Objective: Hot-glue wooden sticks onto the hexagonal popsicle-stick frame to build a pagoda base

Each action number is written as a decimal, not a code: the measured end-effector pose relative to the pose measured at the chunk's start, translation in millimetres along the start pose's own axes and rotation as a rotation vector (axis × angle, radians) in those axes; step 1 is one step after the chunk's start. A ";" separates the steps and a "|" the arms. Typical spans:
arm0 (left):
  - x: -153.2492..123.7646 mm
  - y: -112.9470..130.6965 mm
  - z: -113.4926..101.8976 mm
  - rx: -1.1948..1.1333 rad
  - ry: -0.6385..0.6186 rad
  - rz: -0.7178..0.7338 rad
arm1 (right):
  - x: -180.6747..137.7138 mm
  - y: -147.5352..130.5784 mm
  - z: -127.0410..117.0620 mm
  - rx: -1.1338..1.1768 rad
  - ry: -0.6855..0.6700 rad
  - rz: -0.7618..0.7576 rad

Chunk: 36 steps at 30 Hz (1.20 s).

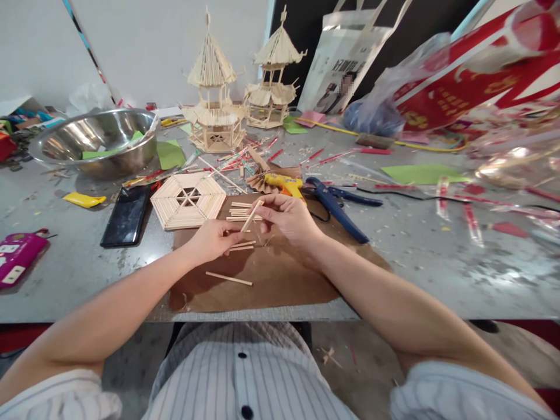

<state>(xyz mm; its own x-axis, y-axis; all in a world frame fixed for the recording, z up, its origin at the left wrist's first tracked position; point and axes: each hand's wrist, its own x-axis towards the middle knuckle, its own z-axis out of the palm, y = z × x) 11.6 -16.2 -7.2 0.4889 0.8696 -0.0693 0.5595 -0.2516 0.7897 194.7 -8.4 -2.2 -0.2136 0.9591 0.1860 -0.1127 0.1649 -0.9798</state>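
My right hand [289, 219] pinches a thin wooden stick [252, 215] that slants up over a brown work mat [280, 280]. My left hand [214, 239] lies curled on the mat, its fingertips meeting the stick's lower end beside a few loose sticks [242, 245]. Another loose stick [228, 279] lies nearer me. A flat hexagonal stick panel [187, 199] rests just left of the mat. A row of short sticks [240, 211] lies behind my hands.
Two stick pagoda models [213, 93] [273, 81] stand at the back. A steel bowl [98, 140], a black phone [126, 216] and a pink case [17, 254] lie left. A yellow glue gun [286, 185], blue tool [335, 207] and plastic bags [459, 76] are right.
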 end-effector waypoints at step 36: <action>-2.5 4.6 -1.6 -0.017 -0.043 0.004 | -3.3 7.1 9.5 0.067 0.025 0.054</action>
<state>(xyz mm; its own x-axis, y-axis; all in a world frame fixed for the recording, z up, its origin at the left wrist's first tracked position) 11.9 -18.8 -2.4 0.5195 0.8495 -0.0918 0.5465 -0.2477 0.8000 185.4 -12.6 -9.0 -0.1967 0.9718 0.1302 -0.1663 0.0978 -0.9812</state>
